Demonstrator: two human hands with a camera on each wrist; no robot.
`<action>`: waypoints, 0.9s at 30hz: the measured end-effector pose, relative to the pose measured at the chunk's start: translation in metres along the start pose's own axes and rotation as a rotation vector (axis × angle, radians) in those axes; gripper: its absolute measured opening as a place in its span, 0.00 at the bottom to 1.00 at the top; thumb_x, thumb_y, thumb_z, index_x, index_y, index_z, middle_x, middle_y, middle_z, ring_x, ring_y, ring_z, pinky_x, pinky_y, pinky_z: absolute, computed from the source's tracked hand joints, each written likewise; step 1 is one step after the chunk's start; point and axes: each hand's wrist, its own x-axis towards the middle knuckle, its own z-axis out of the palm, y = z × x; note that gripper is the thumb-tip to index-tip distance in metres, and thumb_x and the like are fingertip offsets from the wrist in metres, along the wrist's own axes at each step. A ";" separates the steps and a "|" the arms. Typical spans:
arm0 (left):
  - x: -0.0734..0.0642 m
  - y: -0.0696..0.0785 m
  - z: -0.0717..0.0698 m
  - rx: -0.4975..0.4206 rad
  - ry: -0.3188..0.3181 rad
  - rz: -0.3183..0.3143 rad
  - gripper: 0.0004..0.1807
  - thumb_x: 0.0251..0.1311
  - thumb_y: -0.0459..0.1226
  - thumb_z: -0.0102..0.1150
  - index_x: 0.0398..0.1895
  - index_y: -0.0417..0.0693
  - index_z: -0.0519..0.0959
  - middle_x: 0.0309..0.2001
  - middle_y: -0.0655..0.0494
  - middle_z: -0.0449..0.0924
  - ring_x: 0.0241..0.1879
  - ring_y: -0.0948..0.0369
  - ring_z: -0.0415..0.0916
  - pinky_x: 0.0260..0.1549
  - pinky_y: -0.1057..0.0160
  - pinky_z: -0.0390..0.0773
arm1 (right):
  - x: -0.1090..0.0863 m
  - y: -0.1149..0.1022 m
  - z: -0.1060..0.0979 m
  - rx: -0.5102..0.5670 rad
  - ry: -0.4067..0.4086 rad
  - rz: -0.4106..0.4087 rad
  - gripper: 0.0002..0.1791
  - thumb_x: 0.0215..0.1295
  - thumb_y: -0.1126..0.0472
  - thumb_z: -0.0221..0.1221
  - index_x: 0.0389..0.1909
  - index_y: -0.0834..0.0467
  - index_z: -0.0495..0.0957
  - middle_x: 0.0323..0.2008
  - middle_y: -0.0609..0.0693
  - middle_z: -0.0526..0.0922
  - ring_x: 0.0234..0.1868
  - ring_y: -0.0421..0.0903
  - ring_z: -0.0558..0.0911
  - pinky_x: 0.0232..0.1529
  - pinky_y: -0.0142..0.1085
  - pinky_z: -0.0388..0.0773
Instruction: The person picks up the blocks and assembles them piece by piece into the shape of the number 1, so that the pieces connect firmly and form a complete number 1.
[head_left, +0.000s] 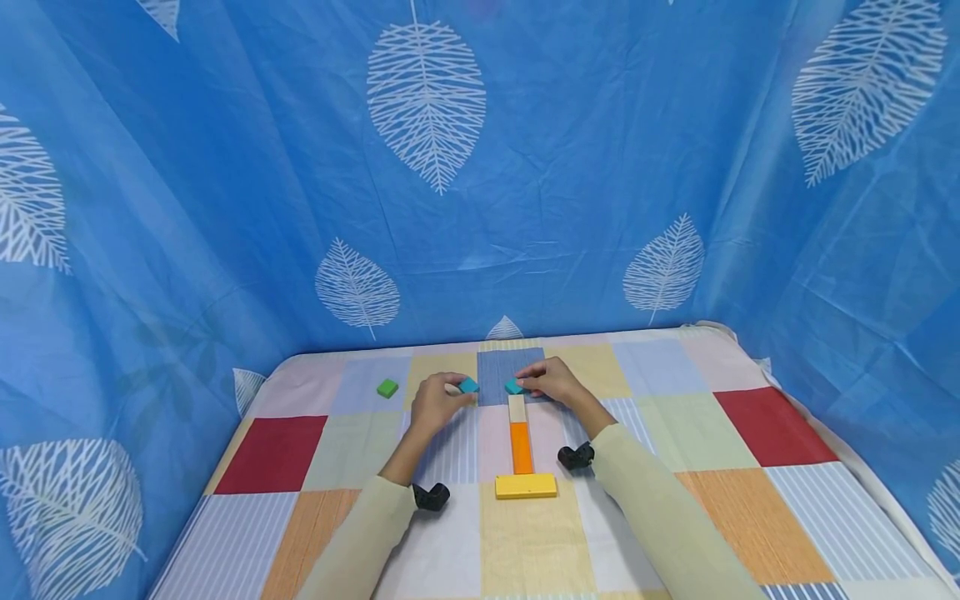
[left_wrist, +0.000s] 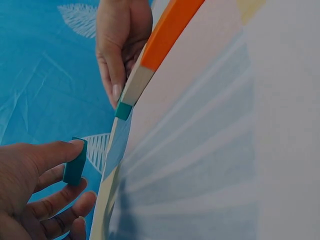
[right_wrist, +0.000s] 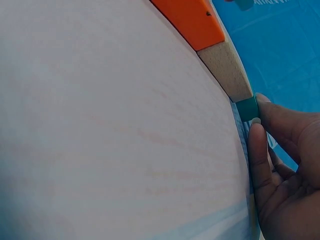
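My left hand (head_left: 435, 402) pinches a teal block (left_wrist: 75, 164) between thumb and fingers, held up a little left of the row of blocks. With thumb and fingertip, my right hand (head_left: 553, 380) pinches a second teal block (right_wrist: 247, 109), which sits at the far end of a plain wooden block (head_left: 517, 408). Nearer to me the wooden block meets an orange block (head_left: 521, 448). A yellow block (head_left: 526, 487) lies crosswise at the near end, so the pieces form a line on the cloth.
A green block (head_left: 387, 388) lies off to the left of my left hand. Patchwork cloth (head_left: 375, 450) covers the table, and a blue curtain with white leaf prints (head_left: 525, 167) hangs behind and at both sides. Black devices (head_left: 431, 497) are worn at the wrists.
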 end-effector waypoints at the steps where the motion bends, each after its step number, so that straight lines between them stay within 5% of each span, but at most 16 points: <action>1: 0.000 0.001 0.001 0.000 -0.004 0.002 0.18 0.53 0.40 0.77 0.47 0.45 0.88 0.44 0.51 0.88 0.33 0.59 0.83 0.27 0.62 0.79 | 0.000 0.000 0.000 -0.001 -0.001 -0.004 0.12 0.69 0.61 0.65 0.48 0.65 0.87 0.41 0.56 0.87 0.30 0.42 0.81 0.34 0.33 0.82; 19: 0.003 0.008 0.023 0.053 -0.058 -0.009 0.20 0.54 0.40 0.77 0.50 0.44 0.87 0.47 0.50 0.87 0.40 0.55 0.83 0.37 0.57 0.82 | 0.002 0.003 0.002 -0.019 0.039 0.022 0.12 0.67 0.59 0.67 0.47 0.61 0.88 0.43 0.54 0.87 0.30 0.42 0.81 0.35 0.32 0.82; 27: 0.004 0.010 0.031 0.091 -0.081 -0.030 0.21 0.52 0.41 0.78 0.49 0.44 0.88 0.41 0.52 0.82 0.34 0.59 0.74 0.32 0.61 0.76 | 0.003 0.005 0.002 -0.017 0.033 0.022 0.12 0.68 0.59 0.67 0.46 0.61 0.88 0.41 0.53 0.87 0.29 0.42 0.81 0.35 0.32 0.82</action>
